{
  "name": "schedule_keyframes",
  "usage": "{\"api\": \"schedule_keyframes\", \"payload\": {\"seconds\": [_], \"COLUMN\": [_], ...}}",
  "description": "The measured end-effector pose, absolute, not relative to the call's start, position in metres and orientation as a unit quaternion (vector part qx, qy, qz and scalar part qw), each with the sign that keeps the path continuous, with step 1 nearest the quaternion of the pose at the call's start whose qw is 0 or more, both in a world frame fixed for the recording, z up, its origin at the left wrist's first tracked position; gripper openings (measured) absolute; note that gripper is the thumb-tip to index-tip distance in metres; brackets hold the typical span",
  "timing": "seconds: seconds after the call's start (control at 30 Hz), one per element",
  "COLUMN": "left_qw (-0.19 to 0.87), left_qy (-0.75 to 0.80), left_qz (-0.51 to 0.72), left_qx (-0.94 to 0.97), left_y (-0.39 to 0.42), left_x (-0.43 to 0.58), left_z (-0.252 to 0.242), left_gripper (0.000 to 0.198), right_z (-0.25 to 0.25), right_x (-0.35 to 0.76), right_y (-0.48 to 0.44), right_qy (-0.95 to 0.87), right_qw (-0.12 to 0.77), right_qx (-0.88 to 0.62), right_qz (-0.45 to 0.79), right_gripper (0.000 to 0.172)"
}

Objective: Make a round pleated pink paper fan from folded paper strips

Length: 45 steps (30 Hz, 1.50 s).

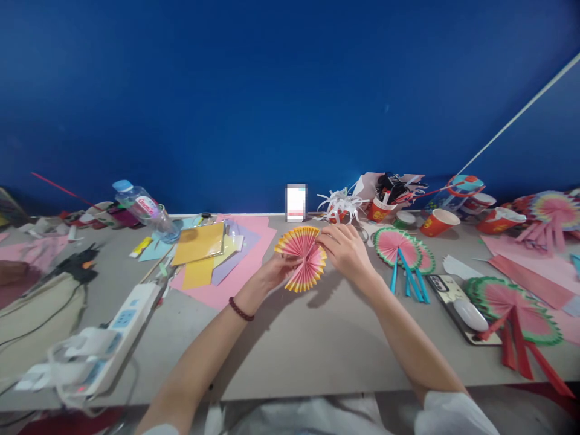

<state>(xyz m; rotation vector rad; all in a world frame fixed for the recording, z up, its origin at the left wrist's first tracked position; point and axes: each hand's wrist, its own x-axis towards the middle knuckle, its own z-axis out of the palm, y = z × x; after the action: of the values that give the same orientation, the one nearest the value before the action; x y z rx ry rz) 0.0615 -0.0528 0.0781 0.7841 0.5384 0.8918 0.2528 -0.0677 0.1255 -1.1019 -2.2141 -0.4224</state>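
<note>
A pleated paper fan (pixel 302 258), pink with a yellow and orange edge, is held up over the middle of the table. My left hand (pixel 277 269) grips it near the centre from the left, with the fingers partly hidden behind the folds. On the other side my right hand (pixel 345 246) has its fingers bent and pinched at the fan's upper right edge. The fan is spread into most of a circle, with a gap on its left side.
A power strip (pixel 124 326) with plugs and a tilted water bottle (pixel 147 208) are on the left, beside yellow paper sheets (pixel 199 244). Finished-looking fans (pixel 399 248), red paper cups (pixel 439 223), a phone and a mouse (pixel 470 314) lie to the right. A blue wall rises behind.
</note>
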Motion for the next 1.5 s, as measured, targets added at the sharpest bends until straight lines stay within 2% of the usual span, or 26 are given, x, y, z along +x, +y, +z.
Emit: {"api": "schedule_keyframes", "payload": {"seconds": [0.13,0.4,0.47,0.63,0.73,0.87,0.97,1.03,1.27,1.4,1.5], "left_qw": [0.789,0.781,0.771,0.765,0.764,0.741,0.73,0.718,0.71,0.746,0.784], "left_qy": [0.289,0.293,0.302,0.288,0.291,0.306,0.306,0.3,0.301,0.292,0.281], "left_qz": [0.437,0.477,0.491,0.482,0.456,0.465,0.473,0.489,0.495,0.47,0.435], "left_qx": [0.321,0.275,0.271,0.315,0.352,0.376,0.388,0.395,0.4,0.369,0.342], "left_y": [-0.054,-0.053,-0.052,-0.054,-0.056,-0.058,-0.059,-0.059,-0.059,-0.056,-0.055], "left_x": [0.057,0.054,0.056,0.062,0.065,0.067,0.069,0.071,0.077,0.073,0.068], "left_z": [0.081,0.087,0.087,0.09,0.089,0.084,0.08,0.079,0.074,0.069,0.07], "left_gripper": [0.024,0.016,0.018,0.021,0.027,0.032,0.026,0.021,0.025,0.019,0.026], "right_z": [0.125,0.133,0.134,0.125,0.117,0.11,0.108,0.107,0.103,0.109,0.118], "right_x": [0.259,0.268,0.26,0.233,0.22,0.213,0.213,0.214,0.211,0.212,0.223], "right_y": [-0.065,-0.069,-0.073,-0.085,-0.089,-0.091,-0.089,-0.088,-0.087,-0.088,-0.084], "right_qy": [-0.828,-0.772,-0.793,-0.888,-0.905,-0.902,-0.9,-0.894,-0.822,-0.822,-0.808], "right_qw": [0.347,0.481,0.456,0.316,0.286,0.284,0.285,0.305,0.404,0.411,0.436], "right_qx": [-0.428,-0.414,-0.403,-0.33,-0.306,-0.309,-0.312,-0.318,-0.402,-0.389,-0.385], "right_qz": [-0.107,-0.028,-0.029,-0.062,-0.071,-0.098,-0.104,-0.084,0.013,0.058,0.097], "right_gripper": [0.017,0.011,0.011,0.017,0.02,0.02,0.021,0.02,0.018,0.015,0.013]}}
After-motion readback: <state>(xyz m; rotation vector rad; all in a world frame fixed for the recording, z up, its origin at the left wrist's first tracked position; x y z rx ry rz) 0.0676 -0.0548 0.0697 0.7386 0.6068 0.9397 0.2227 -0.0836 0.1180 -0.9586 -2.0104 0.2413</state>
